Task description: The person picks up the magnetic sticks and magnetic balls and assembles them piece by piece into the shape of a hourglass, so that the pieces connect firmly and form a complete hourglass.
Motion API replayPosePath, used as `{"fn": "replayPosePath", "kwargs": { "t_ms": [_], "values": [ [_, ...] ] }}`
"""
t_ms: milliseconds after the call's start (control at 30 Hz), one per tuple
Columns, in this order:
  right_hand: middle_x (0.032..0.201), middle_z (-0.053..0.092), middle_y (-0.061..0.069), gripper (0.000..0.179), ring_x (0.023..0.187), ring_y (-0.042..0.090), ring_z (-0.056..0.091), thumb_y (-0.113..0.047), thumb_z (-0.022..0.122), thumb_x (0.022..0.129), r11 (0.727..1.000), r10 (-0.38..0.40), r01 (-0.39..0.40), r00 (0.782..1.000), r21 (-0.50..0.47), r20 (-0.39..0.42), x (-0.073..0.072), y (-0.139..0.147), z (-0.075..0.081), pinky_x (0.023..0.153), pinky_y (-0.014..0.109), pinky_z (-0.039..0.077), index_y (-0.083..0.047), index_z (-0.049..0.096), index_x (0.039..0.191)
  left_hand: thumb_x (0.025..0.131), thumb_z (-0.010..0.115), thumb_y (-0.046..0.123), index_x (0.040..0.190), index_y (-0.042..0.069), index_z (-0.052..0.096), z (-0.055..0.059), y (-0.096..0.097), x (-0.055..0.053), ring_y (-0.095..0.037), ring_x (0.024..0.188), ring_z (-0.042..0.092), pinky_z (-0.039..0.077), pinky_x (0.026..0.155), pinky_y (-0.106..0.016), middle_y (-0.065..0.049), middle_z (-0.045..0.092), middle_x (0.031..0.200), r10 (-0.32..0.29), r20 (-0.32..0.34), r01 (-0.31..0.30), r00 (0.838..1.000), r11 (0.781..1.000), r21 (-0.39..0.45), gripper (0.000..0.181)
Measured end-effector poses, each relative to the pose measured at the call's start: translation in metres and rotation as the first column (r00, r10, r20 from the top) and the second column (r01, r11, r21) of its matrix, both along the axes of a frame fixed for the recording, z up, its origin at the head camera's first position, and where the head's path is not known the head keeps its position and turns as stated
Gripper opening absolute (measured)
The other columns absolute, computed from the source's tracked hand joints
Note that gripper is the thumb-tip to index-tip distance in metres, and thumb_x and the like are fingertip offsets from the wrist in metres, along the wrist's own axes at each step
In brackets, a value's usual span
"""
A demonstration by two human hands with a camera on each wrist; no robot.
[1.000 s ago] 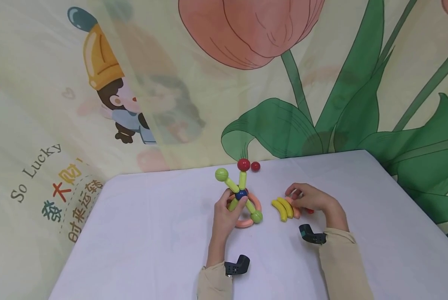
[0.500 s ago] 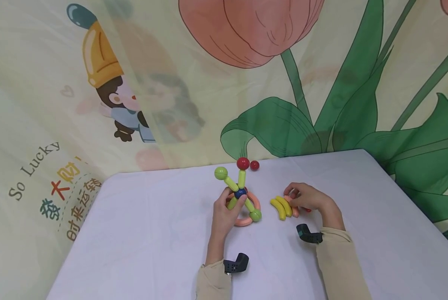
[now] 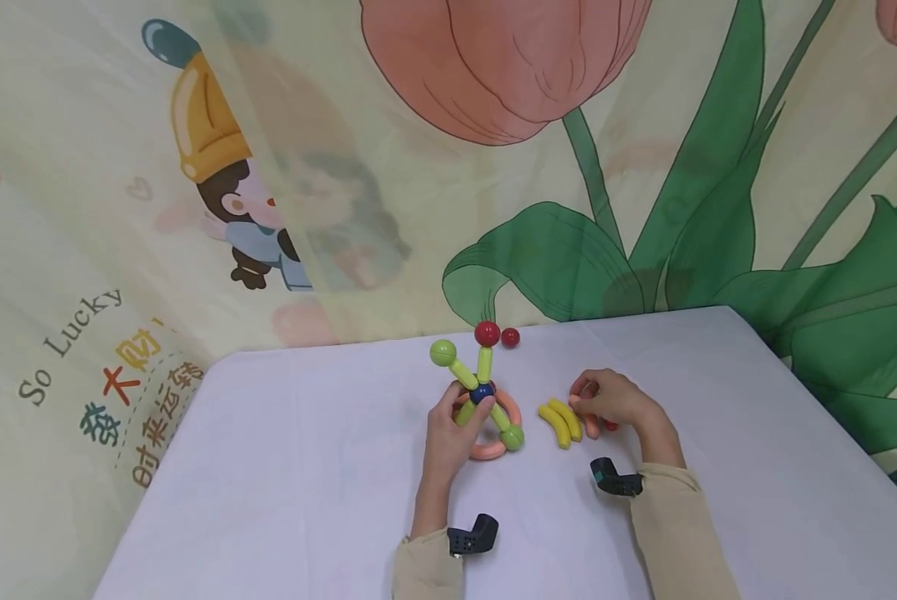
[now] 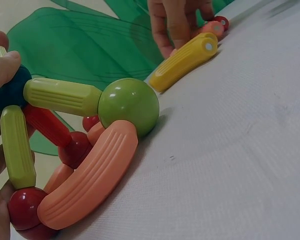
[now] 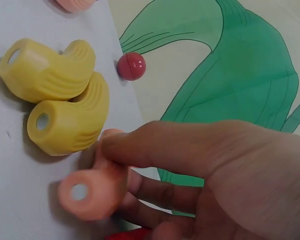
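Note:
My left hand [image 3: 447, 433] grips a magnetic ball-and-stick model at its blue ball [image 3: 482, 393], thumb across the front. Light-green sticks [image 4: 62, 96] run from that ball to green and red balls. Curved salmon sticks [image 4: 92, 175] form a ring at the model's base on the table. To the right, my right hand [image 3: 609, 398] pinches a loose curved salmon stick [image 5: 95, 192] between thumb and fingers, at the table. Beside it lie two curved yellow sticks [image 5: 55, 72], their metal ends showing. A red piece [image 5: 130, 234] is mostly hidden under the right hand.
A loose red ball [image 3: 510, 337] sits near the far edge of the white-covered table [image 3: 306, 467], behind the model. A printed cloth [image 3: 388, 208] hangs just beyond that edge.
My right hand has shifted slightly left, and the yellow sticks beside it have moved a little left too. My left hand and the model stay nearly still.

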State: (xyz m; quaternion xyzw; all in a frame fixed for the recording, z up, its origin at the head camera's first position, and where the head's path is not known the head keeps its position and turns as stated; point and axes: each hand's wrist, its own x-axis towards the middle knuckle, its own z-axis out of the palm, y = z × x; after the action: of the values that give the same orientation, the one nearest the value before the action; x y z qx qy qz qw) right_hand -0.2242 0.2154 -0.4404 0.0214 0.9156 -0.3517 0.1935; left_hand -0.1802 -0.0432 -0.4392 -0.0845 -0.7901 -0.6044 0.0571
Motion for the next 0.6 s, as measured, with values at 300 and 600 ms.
{"fn": "replayPosePath", "kwargs": {
  "t_ms": [300, 600],
  "values": [
    [0.104, 0.059, 0.012, 0.031, 0.093, 0.024, 0.052, -0.029, 0.061, 0.090, 0.999, -0.019, 0.020, 0.999, 0.032, -0.033, -0.0026, 0.0014, -0.0049, 0.074, 0.034, 0.049, -0.008, 0.061, 0.113, 0.089, 0.065, 0.026, 0.115, 0.011, 0.060, -0.0014, 0.0003, 0.0020, -0.027, 0.093, 0.056, 0.046, 0.084, -0.046, -0.010, 0.067, 0.108, -0.004, -0.026, 0.004, 1.000, 1.000, 0.005, 0.030],
    [0.115, 0.057, 0.014, 0.037, 0.104, 0.029, 0.051, -0.030, 0.056, 0.094, 0.996, -0.034, 0.021, 0.989, -0.089, -0.147, -0.0062, 0.0043, -0.0044, 0.077, 0.035, 0.052, -0.007, 0.055, 0.124, 0.089, 0.065, 0.026, 0.114, 0.011, 0.060, -0.0031, 0.0001, -0.0010, -0.026, 0.092, 0.057, 0.047, 0.082, -0.042, -0.009, 0.067, 0.107, -0.001, -0.034, 0.001, 0.999, 1.000, -0.006, 0.029]
  ]
}}
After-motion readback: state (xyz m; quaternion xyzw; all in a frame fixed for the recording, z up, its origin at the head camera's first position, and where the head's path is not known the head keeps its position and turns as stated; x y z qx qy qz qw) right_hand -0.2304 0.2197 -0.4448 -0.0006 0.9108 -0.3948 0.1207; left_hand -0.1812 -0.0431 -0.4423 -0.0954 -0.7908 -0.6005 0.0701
